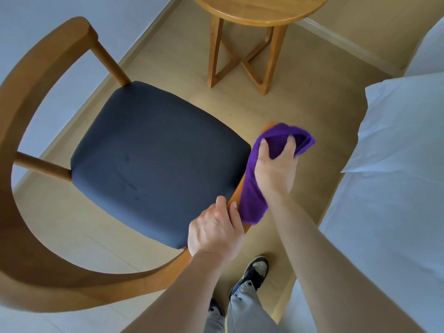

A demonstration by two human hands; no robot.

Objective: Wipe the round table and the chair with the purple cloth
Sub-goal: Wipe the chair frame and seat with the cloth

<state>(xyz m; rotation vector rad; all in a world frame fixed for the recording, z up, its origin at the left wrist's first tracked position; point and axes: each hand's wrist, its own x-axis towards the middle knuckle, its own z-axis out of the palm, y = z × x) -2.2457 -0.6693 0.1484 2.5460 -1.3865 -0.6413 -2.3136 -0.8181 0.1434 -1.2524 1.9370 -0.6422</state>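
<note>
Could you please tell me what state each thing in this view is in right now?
purple cloth: bunched, draped over the chair's curved rail, gripped by the right hand.
right hand: fingers curled into the cloth.
left hand: gripping the rail beside the cloth.
chair: upright, its dark seat bare.
round table: upright, visible top bare.
pillow: lying on the bed.

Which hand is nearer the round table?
Right. The right hand, gripping the cloth on the chair rail, lies closer to the table; the left hand grips the rail farther back.
</note>
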